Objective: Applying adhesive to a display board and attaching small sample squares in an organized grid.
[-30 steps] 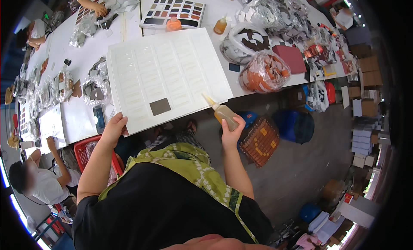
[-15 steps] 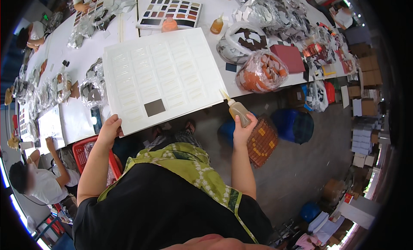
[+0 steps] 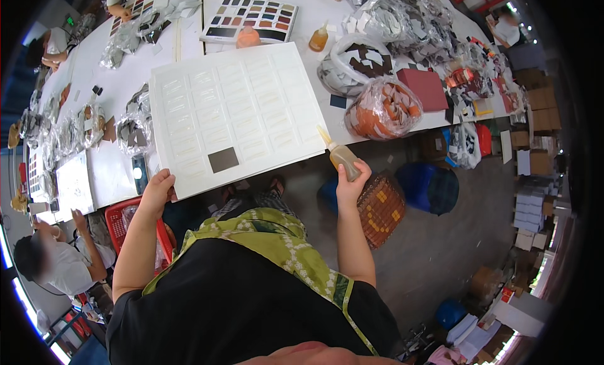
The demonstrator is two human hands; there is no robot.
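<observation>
A large white board [image 3: 189, 129] marked with rows of rectangles lies on the table and juts over its front edge. Lines of clear glue show in many of the rectangles. One dark brown swatch [image 3: 223, 159] sits in the front row. My left hand [image 3: 159, 188] grips the board's near left corner. At the board's right edge, my right hand [image 3: 352, 179] is wrapped round a glue bottle [image 3: 342, 156], its pointed nozzle tilted up toward the board.
A filled swatch card [image 3: 251, 19], an orange-topped container [image 3: 248, 37] and a second glue bottle [image 3: 318, 38] stand behind the board. Bags of orange pieces [image 3: 384, 107] and dark pieces [image 3: 365, 60] sit right. Co-workers sit left; a blue stool [image 3: 428, 186] stands right.
The glue bottle in my right hand has shifted slightly left and tilted more upright, its nozzle now over the board's right edge. The board has moved slightly; my left hand still holds its corner.
</observation>
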